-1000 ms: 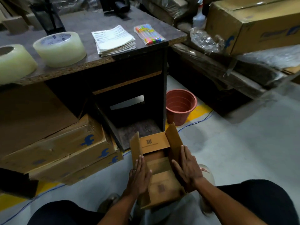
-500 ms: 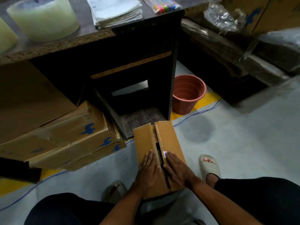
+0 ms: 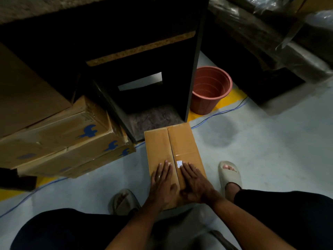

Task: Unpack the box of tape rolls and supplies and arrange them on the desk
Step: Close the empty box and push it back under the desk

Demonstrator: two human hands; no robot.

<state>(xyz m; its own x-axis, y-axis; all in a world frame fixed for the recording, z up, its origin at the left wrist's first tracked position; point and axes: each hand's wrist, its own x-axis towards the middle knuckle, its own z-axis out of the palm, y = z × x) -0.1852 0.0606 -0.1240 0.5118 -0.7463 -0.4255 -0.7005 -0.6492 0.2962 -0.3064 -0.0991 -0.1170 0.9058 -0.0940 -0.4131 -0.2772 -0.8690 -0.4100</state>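
A small brown cardboard box (image 3: 182, 143) lies on the grey floor between my feet, its two top flaps folded shut along a middle seam. My left hand (image 3: 162, 183) lies flat on the left flap with straight fingers. My right hand (image 3: 195, 184) presses flat on the right flap, its fingertips by a small white label (image 3: 179, 163). The box's contents are hidden. The desk (image 3: 192, 56) rises dark just beyond the box; its top is out of view.
Stacked flat cartons with blue logos (image 3: 72, 141) lie left of the desk. A terracotta plastic pot (image 3: 210, 89) stands right of the desk leg. A blue cable (image 3: 219, 112) crosses the floor. Wrapped bundles (image 3: 281, 42) fill the right. My sandalled feet (image 3: 229, 175) flank the box.
The box went from standing open flaps to fully closed under both flat hands. The view tilted down, so the tape rolls, papers and pens on the desk top left the frame.
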